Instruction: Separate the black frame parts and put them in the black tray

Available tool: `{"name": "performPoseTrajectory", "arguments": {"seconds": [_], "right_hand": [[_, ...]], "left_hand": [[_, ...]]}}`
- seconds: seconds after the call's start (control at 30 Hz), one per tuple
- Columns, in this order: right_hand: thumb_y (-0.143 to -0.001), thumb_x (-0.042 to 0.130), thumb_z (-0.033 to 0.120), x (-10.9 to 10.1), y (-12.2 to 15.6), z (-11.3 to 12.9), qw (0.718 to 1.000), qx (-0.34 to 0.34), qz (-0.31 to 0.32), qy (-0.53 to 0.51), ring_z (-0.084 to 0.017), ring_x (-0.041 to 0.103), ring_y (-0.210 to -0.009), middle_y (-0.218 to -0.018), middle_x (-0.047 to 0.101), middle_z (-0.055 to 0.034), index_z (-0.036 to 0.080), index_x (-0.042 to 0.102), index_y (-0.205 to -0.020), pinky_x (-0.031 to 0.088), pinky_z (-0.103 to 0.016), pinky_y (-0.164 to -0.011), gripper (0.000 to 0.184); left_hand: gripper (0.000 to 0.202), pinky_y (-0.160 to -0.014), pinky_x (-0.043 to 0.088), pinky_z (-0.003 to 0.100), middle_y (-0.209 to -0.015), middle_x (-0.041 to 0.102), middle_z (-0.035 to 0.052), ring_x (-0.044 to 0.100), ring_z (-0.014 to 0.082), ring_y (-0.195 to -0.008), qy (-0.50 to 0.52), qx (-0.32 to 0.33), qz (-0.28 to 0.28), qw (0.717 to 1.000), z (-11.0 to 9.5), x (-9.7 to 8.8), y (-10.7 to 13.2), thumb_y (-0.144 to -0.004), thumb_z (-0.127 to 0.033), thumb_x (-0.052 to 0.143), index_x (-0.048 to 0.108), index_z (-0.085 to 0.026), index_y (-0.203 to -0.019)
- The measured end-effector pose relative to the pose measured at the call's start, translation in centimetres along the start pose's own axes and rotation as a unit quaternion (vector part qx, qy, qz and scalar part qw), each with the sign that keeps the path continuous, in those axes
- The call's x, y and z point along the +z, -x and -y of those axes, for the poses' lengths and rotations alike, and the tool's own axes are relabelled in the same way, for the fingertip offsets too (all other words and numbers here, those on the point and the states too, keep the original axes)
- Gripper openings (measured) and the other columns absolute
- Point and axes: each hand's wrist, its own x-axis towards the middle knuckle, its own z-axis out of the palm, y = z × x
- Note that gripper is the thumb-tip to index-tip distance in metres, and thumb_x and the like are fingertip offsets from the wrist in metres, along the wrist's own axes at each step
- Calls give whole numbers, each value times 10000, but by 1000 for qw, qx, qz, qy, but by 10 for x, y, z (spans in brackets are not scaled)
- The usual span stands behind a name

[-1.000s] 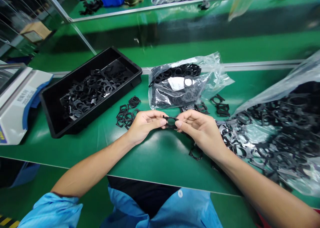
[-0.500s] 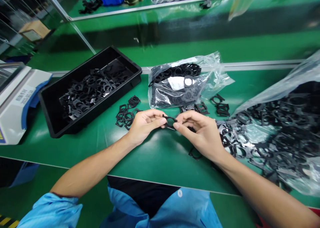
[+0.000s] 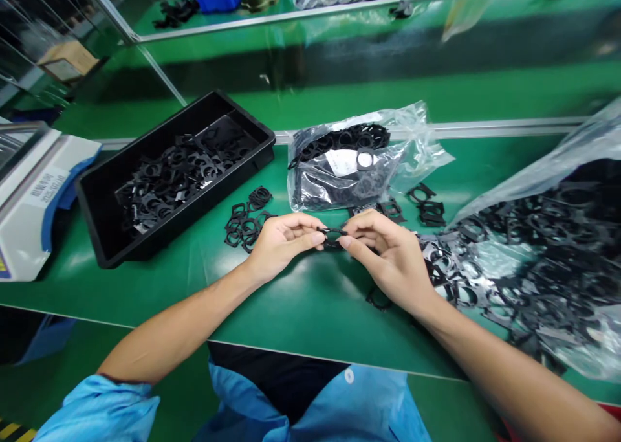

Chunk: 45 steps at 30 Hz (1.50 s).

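The black ring (image 3: 332, 236) sits at the centre of the frame, just above the table (image 3: 301, 299). The left hand (image 3: 283, 243) pinches its left edge and the right hand (image 3: 391, 257) its right. Since half a second ago it has turned more edge-on, and both hands have barely shifted. Loose rings (image 3: 245, 219) lie left of it, a tray (image 3: 145, 240) is at the upper left, and a bag (image 3: 349, 164) is just above.
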Motion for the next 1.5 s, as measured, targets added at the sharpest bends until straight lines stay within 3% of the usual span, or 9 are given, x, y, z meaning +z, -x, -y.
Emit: {"name": "performPoseTrajectory", "arguments": {"seconds": [0.2,0.37,0.53,0.87,0.97,1.1,1.3,1.5], "right_hand": [[-846,767,420,-1,-3,-4,999,-3,-39,6,-175,628,-748,-887,647,-51,217,693,-847,549,-297,-661,216],[-863,754,445,0,1,-4,999,4,-38,5,-154,598,-648,-785,634,-29,209,694,-893,523,-287,-579,245],[-869,759,386,0,1,-1,998,-23,-37,33,-151,621,-685,-821,653,-35,210,700,-854,532,-282,-633,187],[-872,754,434,0,1,2,999,35,-6,-24,-95,510,-483,-623,573,32,187,674,-903,428,-231,-461,261],[-876,751,416,0,-1,3,998,44,-1,-36,-114,573,-512,-642,617,17,189,685,-902,489,-247,-522,237],[-882,739,388,0,-2,2,996,48,22,-67,-156,676,-636,-724,700,-21,195,699,-913,564,-277,-644,200],[-899,707,414,0,-2,4,991,78,64,-91,-177,693,-721,-816,734,-43,195,733,-966,583,-316,-717,231],[-739,870,376,4,-2,-3,981,111,44,-151,-142,707,-746,-904,722,-32,204,656,-1003,593,-279,-739,381]], "left_hand": [[288,-718,567,228,-815,744,31,680,123,-733,-35,33,-21,999,2,0,0,-700,-342,904,790,-166,-897],[280,-697,554,219,-799,738,31,673,117,-712,-36,42,-22,998,0,2,2,-720,-373,888,789,-166,-882],[284,-691,566,233,-797,749,37,688,127,-696,-35,43,-22,998,-2,4,2,-736,-405,872,779,-161,-849],[323,-650,566,252,-749,730,32,674,135,-643,-40,35,-4,999,-2,3,2,-768,-460,840,766,-155,-845],[309,-690,560,239,-791,727,47,681,136,-718,-43,52,19,998,-2,3,3,-821,-462,795,770,-155,-831],[310,-726,561,226,-946,728,56,690,124,-780,-17,36,41,998,-2,5,4,-746,-368,877,717,-163,-914],[433,-687,548,203,-859,677,16,670,97,-707,-12,-13,57,998,0,4,5,-744,-320,881,681,-180,-1102],[310,-646,539,209,-784,680,16,670,111,-681,-19,8,36,999,4,4,2,-761,-365,863,667,-153,-874]]}}
